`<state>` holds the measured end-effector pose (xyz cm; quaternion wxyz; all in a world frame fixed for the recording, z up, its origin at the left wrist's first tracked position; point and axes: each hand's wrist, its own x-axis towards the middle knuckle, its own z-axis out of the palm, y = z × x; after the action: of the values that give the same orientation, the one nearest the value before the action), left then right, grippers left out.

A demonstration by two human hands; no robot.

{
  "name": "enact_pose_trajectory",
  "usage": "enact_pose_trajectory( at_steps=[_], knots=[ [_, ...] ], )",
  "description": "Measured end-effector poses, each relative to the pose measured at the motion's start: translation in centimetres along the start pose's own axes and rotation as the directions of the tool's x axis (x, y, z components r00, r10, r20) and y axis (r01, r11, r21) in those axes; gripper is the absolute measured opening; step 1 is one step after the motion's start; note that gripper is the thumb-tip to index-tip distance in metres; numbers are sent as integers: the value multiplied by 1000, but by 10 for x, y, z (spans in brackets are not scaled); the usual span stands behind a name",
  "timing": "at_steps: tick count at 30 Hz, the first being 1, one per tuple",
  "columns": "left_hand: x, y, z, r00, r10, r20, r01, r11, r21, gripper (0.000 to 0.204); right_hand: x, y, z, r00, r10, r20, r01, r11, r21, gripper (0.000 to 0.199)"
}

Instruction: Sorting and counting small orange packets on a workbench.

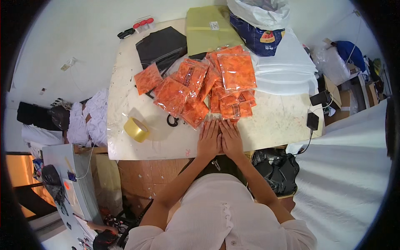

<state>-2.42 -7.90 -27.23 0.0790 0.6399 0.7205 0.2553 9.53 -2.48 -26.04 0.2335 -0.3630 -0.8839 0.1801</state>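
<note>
My left hand [209, 141] and my right hand [231, 139] lie flat, side by side, at the table's front edge. Both have their fingers stretched forward. Under the fingertips shows a bit of orange in clear plastic, mostly hidden by the hands. Just beyond them spreads a heap of orange packets [171, 96], flat and wrapped in clear plastic; one packet [237, 71] lies on top at the heap's right. To the left of my hands is a black looped handle [172, 121], perhaps of scissors, partly covered by the heap. Farther left stands a roll of yellowish packing tape [136, 129].
Behind the heap lie a black folded sheet [162, 43], a yellow-green package [208, 31] and a blue-and-white sack [258, 35]. White sheets [285, 71] cover the table's back right. Black power adapters [312, 121] with cables sit at the right edge. A black plastic bag [275, 168] is below.
</note>
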Motion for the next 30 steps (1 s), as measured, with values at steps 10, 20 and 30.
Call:
enact_pose_trajectory(
  at_steps=[10, 20, 30],
  knots=[
    [-2, -5, 3, 999, -48, 12, 47, 997, 66, 51, 3, 3, 7, 999, -16, 49, 18, 999, -43, 50],
    [34, -58, -74, 979, -147, -142, 120, 975, -185, 54, 3, 3, 3, 997, -63, 36, 68, 987, -146, 52],
    [50, -150, -128, 993, 46, -111, -44, 999, 19, 28, 9, -33, -36, 986, -162, -28, 165, 980, 116, 49]
  ],
)
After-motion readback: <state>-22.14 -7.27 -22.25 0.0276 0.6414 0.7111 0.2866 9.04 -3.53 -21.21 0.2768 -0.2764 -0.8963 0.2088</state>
